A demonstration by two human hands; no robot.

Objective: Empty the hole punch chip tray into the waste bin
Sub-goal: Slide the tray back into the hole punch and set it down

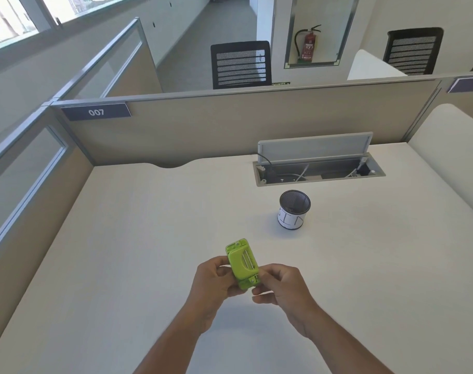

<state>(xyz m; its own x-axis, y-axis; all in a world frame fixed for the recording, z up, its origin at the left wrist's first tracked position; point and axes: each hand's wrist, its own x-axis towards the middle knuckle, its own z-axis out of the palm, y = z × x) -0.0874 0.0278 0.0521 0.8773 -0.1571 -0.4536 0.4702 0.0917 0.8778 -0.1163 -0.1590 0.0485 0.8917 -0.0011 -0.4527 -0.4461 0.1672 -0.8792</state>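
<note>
Bright daylight from windows point(11, 20) upper left, soft shadows on desk point(122, 238), wide-angle bending at edges

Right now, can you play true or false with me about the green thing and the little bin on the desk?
1. Both hands hold the green hole punch. True: the left hand and right hand grip it above the desk.
2. The hole punch is over the mesh bin. False: the bin stands farther away, to the right.
3. The bin lies on its side. False: it stands upright, with a paper label.
4. The cable box lid behind the bin is open. True.
5. The desk sign reads 009. False: it reads 007.
</note>
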